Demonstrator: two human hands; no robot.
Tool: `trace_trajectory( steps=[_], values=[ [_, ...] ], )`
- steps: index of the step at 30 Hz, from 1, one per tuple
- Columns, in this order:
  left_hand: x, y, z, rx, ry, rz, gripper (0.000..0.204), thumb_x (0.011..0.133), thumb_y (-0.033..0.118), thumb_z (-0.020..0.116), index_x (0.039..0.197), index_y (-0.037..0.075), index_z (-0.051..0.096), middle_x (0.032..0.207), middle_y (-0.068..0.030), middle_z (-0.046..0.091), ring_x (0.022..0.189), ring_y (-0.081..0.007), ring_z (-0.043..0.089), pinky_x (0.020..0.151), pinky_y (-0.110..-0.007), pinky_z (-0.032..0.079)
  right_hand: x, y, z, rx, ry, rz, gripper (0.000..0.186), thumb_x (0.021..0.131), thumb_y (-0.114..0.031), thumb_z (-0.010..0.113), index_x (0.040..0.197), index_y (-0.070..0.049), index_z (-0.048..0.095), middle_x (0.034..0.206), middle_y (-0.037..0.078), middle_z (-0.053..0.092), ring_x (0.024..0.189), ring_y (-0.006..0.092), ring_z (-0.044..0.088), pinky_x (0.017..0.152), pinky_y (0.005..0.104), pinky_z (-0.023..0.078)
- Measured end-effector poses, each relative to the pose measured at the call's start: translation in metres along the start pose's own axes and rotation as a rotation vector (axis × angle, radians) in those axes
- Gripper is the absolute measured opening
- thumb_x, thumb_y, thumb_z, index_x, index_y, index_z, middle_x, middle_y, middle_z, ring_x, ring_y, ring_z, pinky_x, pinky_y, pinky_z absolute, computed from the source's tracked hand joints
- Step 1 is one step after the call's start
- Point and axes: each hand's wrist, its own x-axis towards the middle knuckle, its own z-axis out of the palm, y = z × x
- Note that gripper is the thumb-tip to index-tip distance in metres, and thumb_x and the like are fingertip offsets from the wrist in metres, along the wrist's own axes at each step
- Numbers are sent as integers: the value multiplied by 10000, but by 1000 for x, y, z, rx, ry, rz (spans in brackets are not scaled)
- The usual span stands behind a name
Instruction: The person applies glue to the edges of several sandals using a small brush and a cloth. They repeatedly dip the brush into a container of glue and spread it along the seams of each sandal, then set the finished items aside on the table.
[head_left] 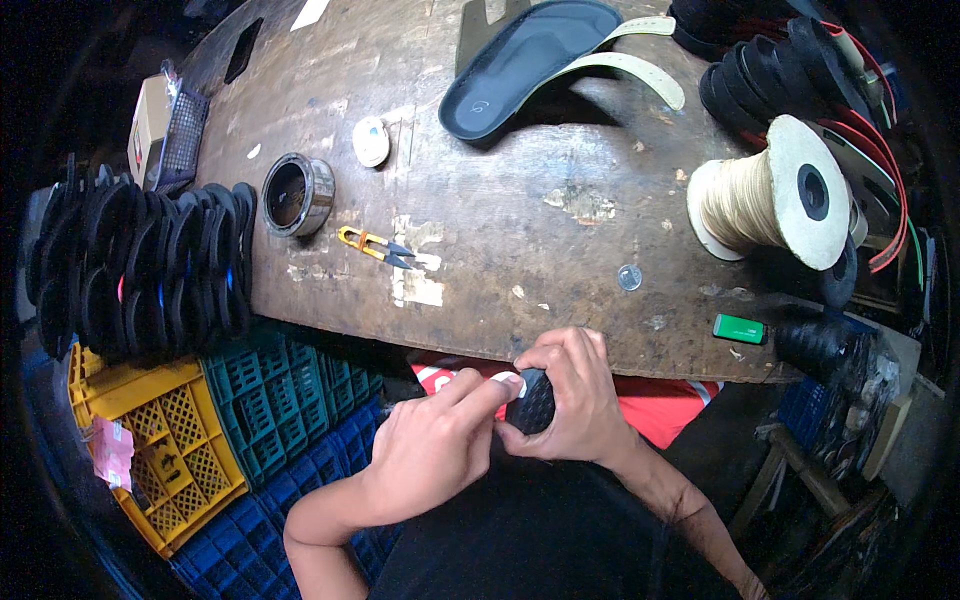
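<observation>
Just in front of the table's near edge, my right hand (pixel 580 400) is wrapped round a black piece with a textured underside (pixel 532 405), which looks like a shoe sole seen end-on. My left hand (pixel 430 440) has its fingers curled in and its fingertips pressed against the left side of that piece. Something small and white (pixel 520 384) shows at those fingertips; whether it is held or wrapped on a finger I cannot tell. Beyond my hands, yellow-handled thread snips (pixel 375 245) lie on the wooden table (pixel 480 260).
A thread spool (pixel 740 200) and a green box (pixel 740 329) stand at the right. A sandal footbed with pale straps (pixel 530 65) lies at the back. Left are a round tin (pixel 298 195), a white disc (pixel 371 142) and stacked black soles (pixel 140 260), above plastic crates (pixel 270 390).
</observation>
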Motion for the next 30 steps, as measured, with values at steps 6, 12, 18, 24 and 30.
trace_trajectory(
  steps=[6,12,18,24,30],
  values=[
    [3,-3,-4,1,-33,44,349,924,46,687,1266,113,672,962,-122,663,725,-386,713,612,-473,595,1,2,-1,-6,5,7,648,660,-351,908,1164,-82,601,1095,132,574,1078,335,607,970,492,432],
    [1,-4,-5,7,-124,-26,316,928,36,675,1239,89,665,961,-124,658,737,-389,708,608,-473,587,0,1,0,4,-13,10,650,672,-359,898,1178,-84,596,1103,129,574,1083,334,605,984,493,432],
    [-2,-9,7,-56,35,63,321,929,34,677,1244,95,676,963,-123,659,741,-387,713,609,-474,592,-1,2,0,-8,-33,-4,687,654,-356,907,1197,-88,582,1112,124,576,1092,326,602,979,492,429],
    [-1,-10,13,-57,90,67,332,932,24,670,1255,100,677,973,-135,655,738,-397,710,618,-477,588,-1,1,-1,-8,-24,16,702,654,-352,908,1210,-84,574,1125,126,580,1106,328,603,998,496,425],
    [-6,-8,12,-20,-71,-45,347,922,20,671,1260,100,670,989,-126,658,763,-382,719,600,-476,589,-1,2,-2,-14,-20,15,733,635,-343,912,1225,-76,570,1148,139,588,1111,345,605,1017,502,428]
  ],
)
